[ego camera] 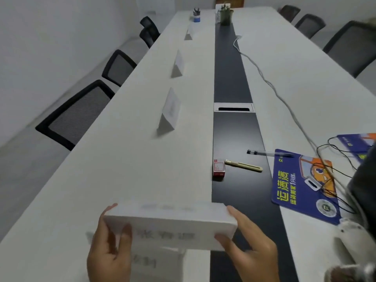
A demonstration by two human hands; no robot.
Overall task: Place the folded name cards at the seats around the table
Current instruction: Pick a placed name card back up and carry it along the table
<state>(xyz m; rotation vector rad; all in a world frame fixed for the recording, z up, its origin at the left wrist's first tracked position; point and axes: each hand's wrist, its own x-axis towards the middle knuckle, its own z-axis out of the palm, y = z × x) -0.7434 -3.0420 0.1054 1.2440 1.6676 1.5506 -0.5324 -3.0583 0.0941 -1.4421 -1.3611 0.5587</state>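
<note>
The left hand (109,247) and right hand (250,245) pinch the two ends of a folded name card (171,226) over the near end of the white tabletop (122,169), behind three standing cards (168,112) lined along its left side.

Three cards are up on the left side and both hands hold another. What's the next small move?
Probably set the held name card down on the white tabletop, in line with the nearest standing card; that near stretch has no card yet.
</note>
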